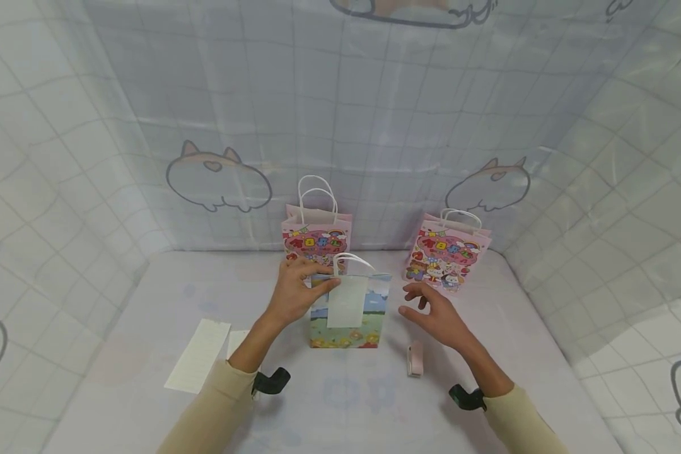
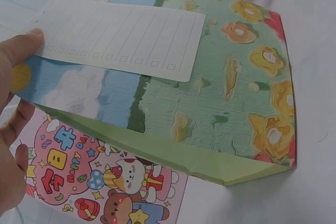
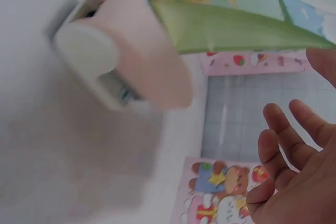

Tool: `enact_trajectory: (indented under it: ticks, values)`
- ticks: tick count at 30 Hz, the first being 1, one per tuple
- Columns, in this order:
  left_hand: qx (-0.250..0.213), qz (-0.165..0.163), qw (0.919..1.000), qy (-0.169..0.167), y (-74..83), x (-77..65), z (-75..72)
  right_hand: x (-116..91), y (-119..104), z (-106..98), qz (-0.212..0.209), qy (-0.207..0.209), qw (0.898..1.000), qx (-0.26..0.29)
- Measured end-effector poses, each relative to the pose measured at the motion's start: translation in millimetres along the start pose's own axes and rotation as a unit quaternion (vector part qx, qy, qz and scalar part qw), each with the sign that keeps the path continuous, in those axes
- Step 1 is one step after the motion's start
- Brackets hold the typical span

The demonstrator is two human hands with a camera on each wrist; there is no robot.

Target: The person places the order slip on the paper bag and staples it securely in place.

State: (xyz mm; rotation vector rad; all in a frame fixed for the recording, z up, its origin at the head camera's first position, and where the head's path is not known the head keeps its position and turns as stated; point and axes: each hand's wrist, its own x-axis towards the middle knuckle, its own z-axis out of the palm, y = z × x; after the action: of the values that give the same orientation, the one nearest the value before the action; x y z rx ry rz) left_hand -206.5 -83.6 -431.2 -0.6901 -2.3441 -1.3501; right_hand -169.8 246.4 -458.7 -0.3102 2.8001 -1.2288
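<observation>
A paper gift bag (image 1: 349, 337) with a flower meadow and blue sky print stands upright with white handles (image 1: 354, 258). A white checklist slip (image 2: 121, 38) with lines and small boxes lies flat against its front, near the top edge. My left hand (image 1: 297, 287) pinches the slip and the bag's top edge together, thumb in front and fingers behind. To the right of the bag, my right hand (image 1: 434, 315) hovers with loosely bent fingers, holding nothing. Below it on the table is a small pink and white tool (image 1: 415, 359), shaped like a stapler or hole punch.
Two pink cartoon bags stand at the back, one pink bag (image 1: 318, 233) behind the meadow bag and another pink bag (image 1: 447, 252) at right. White paper sheets (image 1: 198, 356) lie at left by my forearm. Grid-patterned sheeting (image 1: 363, 126) encloses the table.
</observation>
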Motion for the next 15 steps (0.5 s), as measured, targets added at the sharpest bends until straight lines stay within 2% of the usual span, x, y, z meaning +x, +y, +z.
enact_trajectory:
  ticks: [6, 15]
  values:
    - [0.002, 0.001, 1.0000, 0.001, -0.1, -1.9, 0.3, -11.1, 15.6, -3.3, 0.035, -0.020, 0.999, -0.013]
    - [0.003, 0.020, 0.9998, 0.004, -0.5, -2.3, -1.0, -27.9, 36.0, -2.5, 0.082, -0.032, 0.996, -0.026]
